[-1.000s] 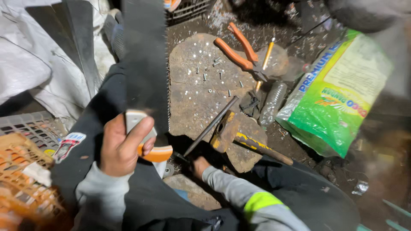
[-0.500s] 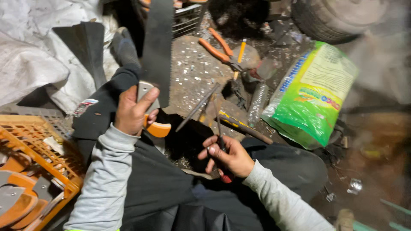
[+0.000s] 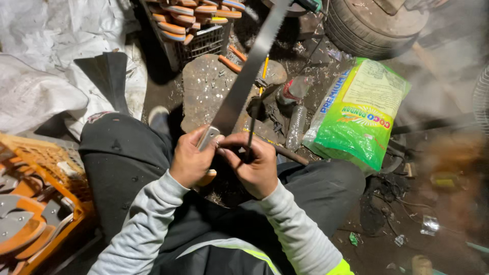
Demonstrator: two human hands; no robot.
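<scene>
Saw blade, long and grey, slants up from the lap of a seated person over a flat stone slab, its lower end clasped in the closed left hand while the right hand pinches a thin dark tool just beside it, a green bag lying right of the slab.

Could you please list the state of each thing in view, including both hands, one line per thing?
Left hand: gripping the saw at its handle end.
Right hand: closed on a thin dark tool.
Saw blade: raised, slanting up and away.
Green bag: lying flat, tied shut or not unclear.
Plastic bottle: lying on its side.
Orange crate: holding saw handles.
</scene>
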